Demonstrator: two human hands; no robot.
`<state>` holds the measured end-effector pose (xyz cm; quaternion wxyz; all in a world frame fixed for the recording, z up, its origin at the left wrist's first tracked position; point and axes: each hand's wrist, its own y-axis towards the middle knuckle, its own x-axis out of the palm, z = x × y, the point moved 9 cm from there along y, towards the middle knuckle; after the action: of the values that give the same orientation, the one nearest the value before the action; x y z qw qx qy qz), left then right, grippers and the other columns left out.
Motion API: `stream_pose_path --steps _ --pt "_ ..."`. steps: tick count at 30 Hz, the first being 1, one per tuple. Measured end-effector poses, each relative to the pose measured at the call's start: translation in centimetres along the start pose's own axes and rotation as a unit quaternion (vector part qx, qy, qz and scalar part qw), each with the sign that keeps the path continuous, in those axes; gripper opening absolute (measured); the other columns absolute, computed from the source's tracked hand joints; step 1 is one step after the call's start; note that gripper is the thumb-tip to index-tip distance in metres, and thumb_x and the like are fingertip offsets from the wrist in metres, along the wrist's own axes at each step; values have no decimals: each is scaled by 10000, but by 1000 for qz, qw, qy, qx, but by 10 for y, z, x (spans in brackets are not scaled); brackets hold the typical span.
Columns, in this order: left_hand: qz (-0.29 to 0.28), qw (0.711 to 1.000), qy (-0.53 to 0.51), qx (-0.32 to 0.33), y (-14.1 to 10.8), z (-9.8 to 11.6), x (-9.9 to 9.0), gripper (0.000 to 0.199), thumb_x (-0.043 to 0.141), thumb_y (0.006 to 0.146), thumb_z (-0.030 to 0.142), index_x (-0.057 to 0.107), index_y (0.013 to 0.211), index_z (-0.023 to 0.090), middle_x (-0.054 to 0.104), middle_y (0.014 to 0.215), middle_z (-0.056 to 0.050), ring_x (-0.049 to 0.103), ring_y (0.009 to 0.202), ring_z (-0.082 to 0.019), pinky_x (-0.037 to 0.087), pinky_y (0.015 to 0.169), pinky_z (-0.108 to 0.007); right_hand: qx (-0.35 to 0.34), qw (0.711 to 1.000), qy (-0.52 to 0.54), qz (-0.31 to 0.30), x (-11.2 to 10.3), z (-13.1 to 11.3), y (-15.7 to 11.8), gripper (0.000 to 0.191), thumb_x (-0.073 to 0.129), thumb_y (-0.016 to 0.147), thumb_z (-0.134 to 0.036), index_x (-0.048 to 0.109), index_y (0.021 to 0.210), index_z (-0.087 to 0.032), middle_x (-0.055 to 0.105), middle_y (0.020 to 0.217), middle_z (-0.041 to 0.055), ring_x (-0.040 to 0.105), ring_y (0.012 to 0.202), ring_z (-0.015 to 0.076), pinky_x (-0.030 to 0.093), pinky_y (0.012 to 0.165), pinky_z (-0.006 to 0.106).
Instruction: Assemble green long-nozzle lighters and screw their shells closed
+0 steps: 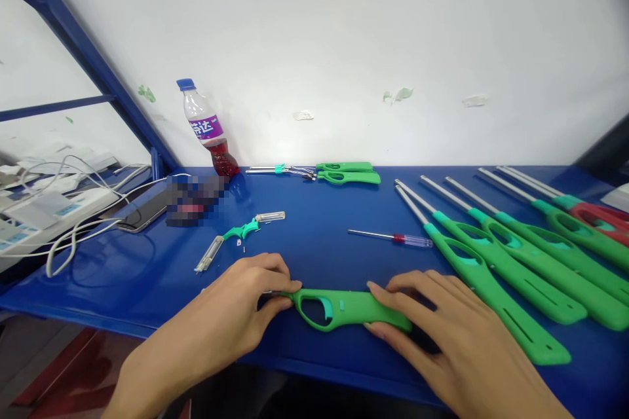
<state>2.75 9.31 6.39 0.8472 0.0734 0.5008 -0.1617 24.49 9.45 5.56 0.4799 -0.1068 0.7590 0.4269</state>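
A green gas lighter (351, 308) lies across the front of the blue table, its finger loop to the left and a teal trigger showing inside. My left hand (246, 304) pinches its narrow left end, where a bit of dark metal shows between the fingers. Around the wide right end of the handle, my right hand (442, 321) is closed, thumb below and fingers above. Behind the lighter rests a screwdriver (413, 240) with a clear and red handle. Clear fuel tanks (210, 254) and teal triggers (240, 230) lie beyond my left hand with tiny parts.
Several finished-looking lighters (496, 301) with metal tubes lie in a row at right. Green shell halves (348, 173) and metal tubes (263, 171) sit by the wall. A drink bottle (209, 131), a phone (147, 205) and white cables (73, 242) are at left.
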Motion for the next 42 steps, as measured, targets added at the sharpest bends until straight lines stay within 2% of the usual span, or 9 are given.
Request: stream_pose_path --steps 3,8,16,23,29,34,37,41,42 --pt "8 1000 15 -5 -2 1 2 255 599 1059 160 784 1068 335 684 1113 40 673 969 -142 457 858 -262 -10 1000 -7 15 -7 -2 2 355 463 1127 -474 737 1195 -259 737 1006 34 703 824 201 486 787 385" --pt "17 999 32 -6 -6 4 5 269 552 1070 165 766 995 311 682 1151 23 677 980 -156 475 865 -285 -24 999 -15 31 -13 -6 4 377 436 1138 -467 742 1172 -250 747 975 30 709 779 186 480 761 376" --pt "31 999 40 4 -4 7 6 316 509 1074 143 776 1089 312 683 1156 1 687 978 -162 511 889 -294 7 1000 -5 -16 3 3 -4 346 459 1122 -498 701 1219 -271 712 1052 33 699 848 207 497 807 397" --pt "57 995 75 18 -6 19 4 354 473 1066 132 796 981 249 697 1042 -55 690 886 -195 556 835 -307 23 999 -16 -35 10 6 -7 316 486 1112 -477 677 1302 -313 686 1128 47 679 950 247 506 882 449" --pt "49 998 14 43 12 26 17 297 566 1065 141 785 1156 320 678 1140 -9 669 1003 -189 534 889 -306 18 998 -21 -50 14 6 -8 335 478 1112 -467 634 1367 -316 667 1133 56 655 983 273 502 862 472" --pt "68 992 36 95 23 35 24 380 517 1088 140 723 1347 326 669 1185 -43 613 1113 -243 481 1082 -454 24 999 -16 -42 15 6 -10 373 416 1125 -504 619 1359 -296 667 1121 48 674 955 263 502 869 481" --pt "59 993 70 77 19 27 19 376 552 1095 233 660 1435 350 646 1299 -54 576 1237 -280 458 1134 -505 25 999 -16 -34 14 5 -8 388 390 1130 -511 620 1347 -287 679 1120 46 688 972 266 501 905 490" --pt "87 988 126 -1 3 -6 -3 521 603 1076 373 481 1581 401 588 1451 -61 528 1363 -338 424 1165 -562 25 999 -18 -20 9 4 -6 394 382 1128 -520 629 1308 -271 694 1120 53 701 972 268 511 927 488" --pt "91 986 139 -15 -1 -14 -7 522 618 1066 388 487 1572 399 591 1452 -61 533 1364 -347 407 1173 -572 25 999 -16 -18 8 4 -6 388 388 1126 -521 631 1294 -269 696 1110 53 704 959 265 523 908 476"
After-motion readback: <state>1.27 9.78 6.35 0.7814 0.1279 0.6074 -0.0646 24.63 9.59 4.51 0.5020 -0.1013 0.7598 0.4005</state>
